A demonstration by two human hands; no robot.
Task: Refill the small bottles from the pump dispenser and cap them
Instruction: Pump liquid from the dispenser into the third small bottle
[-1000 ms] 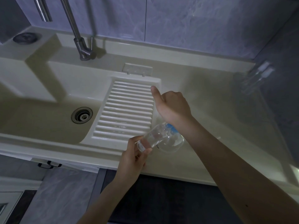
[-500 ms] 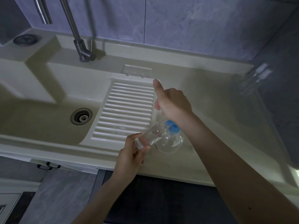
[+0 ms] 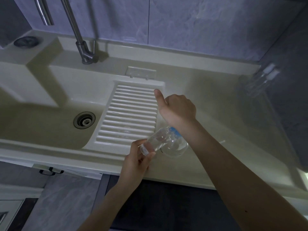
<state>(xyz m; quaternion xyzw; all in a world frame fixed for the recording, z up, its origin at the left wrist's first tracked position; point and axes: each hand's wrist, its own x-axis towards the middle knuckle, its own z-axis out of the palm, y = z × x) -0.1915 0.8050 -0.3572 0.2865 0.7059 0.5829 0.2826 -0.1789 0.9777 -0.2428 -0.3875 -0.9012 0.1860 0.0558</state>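
left hand point(image 3: 135, 161) pinching, right hand point(image 3: 177, 110) curled, thumb out

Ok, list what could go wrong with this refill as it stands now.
1. The small clear bottle is tilted and pinched only at its end by the left hand, so it might slip or spill.
2. The right hand hides the pump dispenser's top, so aim at the bottle mouth cannot be checked.
3. Both sit close to the counter's front edge.

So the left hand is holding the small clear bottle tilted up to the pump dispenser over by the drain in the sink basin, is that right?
Not by the drain. The head view shows the left hand holding the small clear bottle tilted up to the pump dispenser on the counter, right of the ribbed washboard, under the right hand.
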